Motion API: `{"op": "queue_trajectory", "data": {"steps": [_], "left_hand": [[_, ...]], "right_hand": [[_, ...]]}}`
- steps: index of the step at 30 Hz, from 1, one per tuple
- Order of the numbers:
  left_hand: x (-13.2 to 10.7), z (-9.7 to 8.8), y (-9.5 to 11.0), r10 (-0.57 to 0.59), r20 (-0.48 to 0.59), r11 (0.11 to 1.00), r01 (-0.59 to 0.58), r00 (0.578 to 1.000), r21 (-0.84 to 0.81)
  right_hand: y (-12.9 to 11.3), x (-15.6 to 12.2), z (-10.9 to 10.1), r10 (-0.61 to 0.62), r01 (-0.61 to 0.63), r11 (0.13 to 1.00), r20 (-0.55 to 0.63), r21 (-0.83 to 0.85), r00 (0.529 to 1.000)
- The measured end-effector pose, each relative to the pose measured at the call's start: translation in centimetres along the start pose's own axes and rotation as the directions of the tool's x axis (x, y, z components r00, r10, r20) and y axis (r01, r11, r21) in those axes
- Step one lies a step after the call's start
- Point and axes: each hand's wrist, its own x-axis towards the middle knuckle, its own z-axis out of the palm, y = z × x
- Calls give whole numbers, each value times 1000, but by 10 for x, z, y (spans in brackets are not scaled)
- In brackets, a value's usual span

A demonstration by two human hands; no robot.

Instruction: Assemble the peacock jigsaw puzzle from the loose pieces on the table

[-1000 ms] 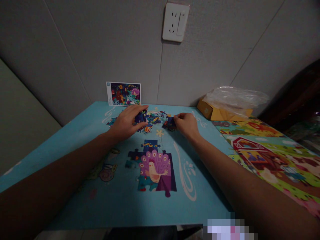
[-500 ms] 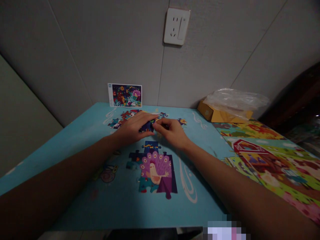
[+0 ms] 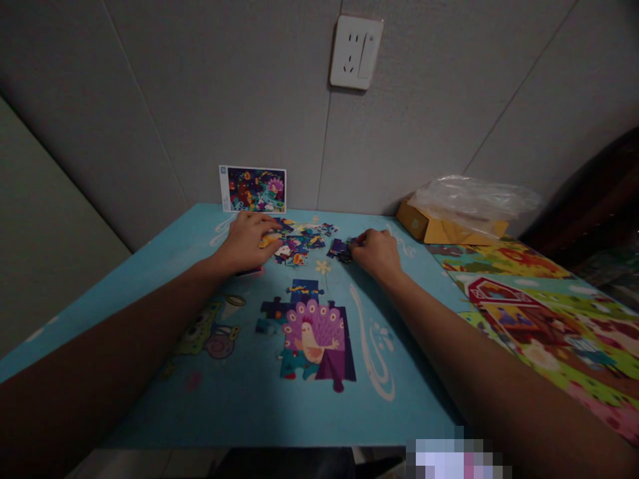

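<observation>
A heap of loose puzzle pieces (image 3: 299,238) lies at the far side of the blue table (image 3: 239,399). My left hand (image 3: 247,241) rests on the left part of the heap, fingers curled over some pieces. My right hand (image 3: 377,251) lies to the right of the heap, its fingertips pinched on a dark puzzle piece (image 3: 340,249) on the table. Nearer me sits a joined section showing a peacock (image 3: 313,332).
A reference picture card (image 3: 253,189) leans against the wall under a white socket (image 3: 355,52). A yellow box (image 3: 444,229) with a clear plastic bag (image 3: 474,196) stands at the back right. A finished farm puzzle (image 3: 549,313) covers the right side.
My hands, which met over the heap half a second ago, have drawn apart. The left went to the heap's left side, the right moved right with a dark piece.
</observation>
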Motion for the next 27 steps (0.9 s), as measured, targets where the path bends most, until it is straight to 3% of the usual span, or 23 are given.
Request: {"op": "queue_trajectory", "data": {"steps": [3,6,12,16,21,25,27], "left_hand": [[-2,-1,8,29,167,999,-26,986,-18],[-2,-3,13,28,282,999,-18,959,-40],[0,-4,14,75,255,995,-56,964,-79],[2,-2,12,151,174,985,-133,973,-112],[7,-1,13,204,-90,968,-214,975,-127],[6,-7,24,174,-268,967,-216,948,-134],[4,-9,33,206,-324,948,-271,923,-170]], "right_hand": [[-1,-2,2,-10,12,1000,-83,28,997],[-8,-5,1,-122,131,986,-90,104,988],[-28,-15,0,-324,325,894,-57,307,944],[-33,-20,0,-343,312,863,8,398,939],[-32,-22,-1,-371,300,829,63,473,926],[-35,-25,-2,-428,292,782,133,551,894],[-38,-28,-2,-460,248,723,182,645,869]]}}
